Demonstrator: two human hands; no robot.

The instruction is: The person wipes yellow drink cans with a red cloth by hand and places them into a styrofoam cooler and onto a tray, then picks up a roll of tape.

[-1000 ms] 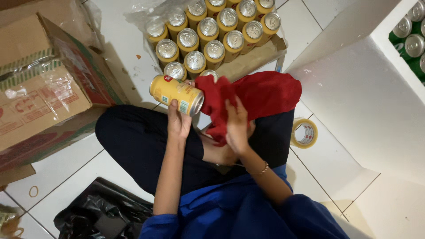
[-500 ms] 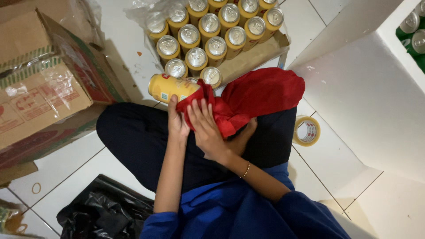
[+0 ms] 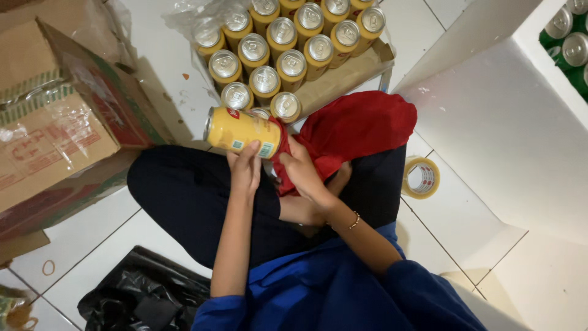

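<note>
My left hand (image 3: 246, 167) grips a yellow drink can (image 3: 241, 130) lying sideways above my lap, its silver top facing left. A red cloth (image 3: 352, 127) is pressed against the can's right end by my right hand (image 3: 302, 171), and the rest of the cloth drapes over my right knee. I sit cross-legged on the white tile floor in dark trousers and a blue top. Just beyond the can stands a cardboard tray (image 3: 343, 76) with several upright yellow cans (image 3: 266, 79), partly under clear plastic wrap.
A large cardboard box (image 3: 55, 135) lies at the left. A roll of tape (image 3: 421, 178) rests on the floor at my right. A black plastic bag (image 3: 141, 294) is at the lower left. A white cabinet (image 3: 508, 110) with green cans (image 3: 566, 37) stands at the right.
The can has been turned so its silver top now faces left. My right hand has shifted with the red cloth from the can's body to its right end.
</note>
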